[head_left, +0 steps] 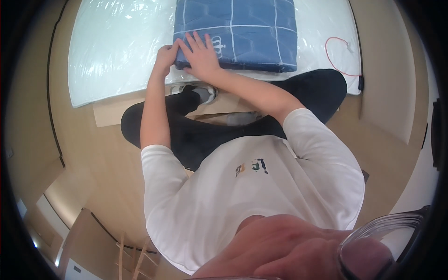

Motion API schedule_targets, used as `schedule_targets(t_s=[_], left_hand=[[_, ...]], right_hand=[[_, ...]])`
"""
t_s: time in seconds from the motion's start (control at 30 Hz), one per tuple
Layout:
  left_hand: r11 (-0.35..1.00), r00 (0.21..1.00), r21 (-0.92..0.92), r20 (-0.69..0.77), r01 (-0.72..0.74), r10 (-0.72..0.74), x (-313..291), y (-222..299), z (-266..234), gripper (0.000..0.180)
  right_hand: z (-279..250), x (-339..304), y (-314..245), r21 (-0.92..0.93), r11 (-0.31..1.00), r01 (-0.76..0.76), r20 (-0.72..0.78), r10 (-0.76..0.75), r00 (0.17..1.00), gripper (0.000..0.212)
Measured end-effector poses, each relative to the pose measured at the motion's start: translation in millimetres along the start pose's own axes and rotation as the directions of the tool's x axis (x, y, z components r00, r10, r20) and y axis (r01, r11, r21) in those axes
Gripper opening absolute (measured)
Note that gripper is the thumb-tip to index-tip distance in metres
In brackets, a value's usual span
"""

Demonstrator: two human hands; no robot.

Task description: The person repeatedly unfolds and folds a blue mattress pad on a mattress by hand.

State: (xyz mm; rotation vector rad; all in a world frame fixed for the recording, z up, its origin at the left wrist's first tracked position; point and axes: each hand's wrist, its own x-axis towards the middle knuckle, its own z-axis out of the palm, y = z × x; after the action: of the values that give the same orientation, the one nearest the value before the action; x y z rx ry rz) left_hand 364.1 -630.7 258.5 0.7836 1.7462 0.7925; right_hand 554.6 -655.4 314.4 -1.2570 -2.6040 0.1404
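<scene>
A thick folded blue quilted pad (256, 35) with white grid lines and a crown motif lies on a plastic-wrapped white mattress (121, 42). At the pad's near left corner, my left hand (166, 59) is closed on the edge, its thumb and fingers drawn together there. My right hand (202, 59) rests palm down on top of the same corner, fingers stretched and spread apart. The fingertips of the left hand almost meet the right thumb. What lies under the right palm is hidden.
A red cord (327, 53) loops over the mattress's right side. My crossed legs in black trousers (196, 135) are close to its near edge, over a flat cardboard-coloured sheet (109, 112). A wooden rack (133, 256) stands at the lower left on the wood-toned floor (107, 163).
</scene>
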Motion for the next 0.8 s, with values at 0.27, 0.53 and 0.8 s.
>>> schedule_targets(t_s=[0.27, 0.53, 0.8], left_hand=[[0.838, 0.999, -0.545, 0.028, -0.013, 0.034, -47.0, 76.3, 39.7, 0.059], [0.500, 0.710, 0.515, 0.394, -0.696, 0.583, -97.9, 92.6, 161.5, 0.072], [-0.119, 0.440, 0.619, 0.666, -0.776, 0.602, -99.3, 51.0, 217.8, 0.068]], right_hand=[[-70.4, -51.3, 117.9, 0.286, 0.958, -0.026, -0.256, 0.102, 0.961, 0.077], [-226.2, -125.7, 278.1, 0.715, 0.656, -0.242, -0.585, 0.751, 0.305, 0.054], [-155.9, -255.9, 415.0, 0.819, 0.213, -0.532, -0.394, 0.883, -0.253, 0.104]])
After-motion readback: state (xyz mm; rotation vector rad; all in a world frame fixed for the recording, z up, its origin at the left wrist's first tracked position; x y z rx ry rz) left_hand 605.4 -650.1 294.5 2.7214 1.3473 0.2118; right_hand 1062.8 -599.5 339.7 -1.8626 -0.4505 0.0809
